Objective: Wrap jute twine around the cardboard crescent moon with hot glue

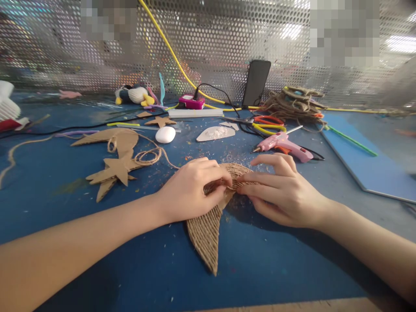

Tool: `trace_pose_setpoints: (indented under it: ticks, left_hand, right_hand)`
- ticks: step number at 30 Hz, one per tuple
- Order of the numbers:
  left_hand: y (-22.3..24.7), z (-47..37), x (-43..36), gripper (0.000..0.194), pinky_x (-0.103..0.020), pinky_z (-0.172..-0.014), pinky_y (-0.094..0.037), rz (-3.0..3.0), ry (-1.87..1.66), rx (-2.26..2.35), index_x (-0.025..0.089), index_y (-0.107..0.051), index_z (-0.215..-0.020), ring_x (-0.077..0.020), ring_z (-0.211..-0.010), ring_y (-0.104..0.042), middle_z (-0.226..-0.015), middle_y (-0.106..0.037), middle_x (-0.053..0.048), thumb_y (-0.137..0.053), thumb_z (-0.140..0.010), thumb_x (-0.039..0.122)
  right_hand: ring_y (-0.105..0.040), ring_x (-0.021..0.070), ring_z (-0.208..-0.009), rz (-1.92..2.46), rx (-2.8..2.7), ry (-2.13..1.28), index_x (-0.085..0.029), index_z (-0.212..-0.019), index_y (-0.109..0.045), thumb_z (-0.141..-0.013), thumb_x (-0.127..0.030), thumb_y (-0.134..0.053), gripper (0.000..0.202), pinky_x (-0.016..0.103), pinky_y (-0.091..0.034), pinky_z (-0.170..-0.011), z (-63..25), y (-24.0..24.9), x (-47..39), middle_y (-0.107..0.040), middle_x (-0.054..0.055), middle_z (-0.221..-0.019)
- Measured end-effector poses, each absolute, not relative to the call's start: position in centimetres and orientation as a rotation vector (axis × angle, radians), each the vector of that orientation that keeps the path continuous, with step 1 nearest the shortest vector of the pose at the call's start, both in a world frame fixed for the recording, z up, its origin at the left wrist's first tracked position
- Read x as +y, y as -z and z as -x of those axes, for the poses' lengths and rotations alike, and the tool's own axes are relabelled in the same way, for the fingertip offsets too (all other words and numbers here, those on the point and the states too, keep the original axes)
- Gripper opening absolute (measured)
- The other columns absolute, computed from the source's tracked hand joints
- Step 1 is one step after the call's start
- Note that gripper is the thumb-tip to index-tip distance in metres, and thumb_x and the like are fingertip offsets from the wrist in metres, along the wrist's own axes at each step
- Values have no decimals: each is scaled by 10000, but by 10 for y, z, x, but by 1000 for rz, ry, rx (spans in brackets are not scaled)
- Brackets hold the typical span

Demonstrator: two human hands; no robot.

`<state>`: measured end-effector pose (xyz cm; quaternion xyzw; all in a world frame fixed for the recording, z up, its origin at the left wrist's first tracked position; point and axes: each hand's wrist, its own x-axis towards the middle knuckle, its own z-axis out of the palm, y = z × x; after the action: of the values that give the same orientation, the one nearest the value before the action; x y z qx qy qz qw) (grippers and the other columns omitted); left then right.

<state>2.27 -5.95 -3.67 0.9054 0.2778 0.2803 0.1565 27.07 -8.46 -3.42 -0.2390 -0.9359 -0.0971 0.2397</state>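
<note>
A crescent-shaped piece (206,236) covered in rows of brown twine lies before me, with a patch of bare cardboard at its inner curve. My left hand (191,190) rests over its middle, thumb and forefinger pinched on the twine there. From a loose coil (152,155), the twine (169,163) runs across to this hand. My right hand (286,190) grips the crescent's right arm, fingertips pressed on the rows and one finger raised. Left of my hands are a bare cardboard crescent (125,138) and cardboard stars (117,170).
A pink glue gun (286,145) lies beyond my right hand, near scissors (268,125). Behind are a white egg-shaped piece (165,134), a glue-smeared scrap (216,133), a magenta power adapter (191,102) and a leaning phone (256,82). A blue board (373,151) lies right.
</note>
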Motion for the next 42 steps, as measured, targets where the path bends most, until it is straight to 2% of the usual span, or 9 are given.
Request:
trace_pose_setpoints:
  ticks: [4, 26, 35, 42]
  left_hand:
    - [37, -22, -60, 185, -302, -794, -446, -2603, -799, 768, 192, -696, -930, -156, -837, -584, -877, -662, -5, -563, -870, 79]
    - [39, -21, -68, 220, -333, -681, -441, -2942, -906, 776, 213, -769, -879, -171, -713, -559, -834, -697, -22, -555, -910, 173]
    - [35, -20, -70, 241, -340, -619, -389, -3149, -829, 772, 216, -768, -883, -188, -709, -544, -817, -694, -31, -533, -934, 211]
    - [35, -21, -70, 275, -346, -619, -379, -3162, -790, 803, 216, -758, -887, -197, -726, -552, -821, -687, -42, -492, -958, 234]
  right_hand:
    - [-522, 319, -1179, 638, -2564, 308, -182, -1024, -702, -846, -125, -626, 202, 481, -408, -956, -271, 35, -85, -750, 49, -1045]
    - [-521, 323, -1155, 592, -2552, 291, -129, -1014, -695, -846, -108, -633, 180, 491, -443, -931, -270, 36, -84, -748, 73, -1057]
    - [-525, 299, -1156, 700, -2527, 177, -172, -1078, -690, -866, -99, -572, 254, 510, -426, -968, -269, 33, -86, -746, 69, -1033]
    - [-525, 314, -1178, 626, -2589, 317, -168, -1098, -695, -865, -128, -602, 254, 507, -439, -954, -271, 36, -84, -744, 67, -1072]
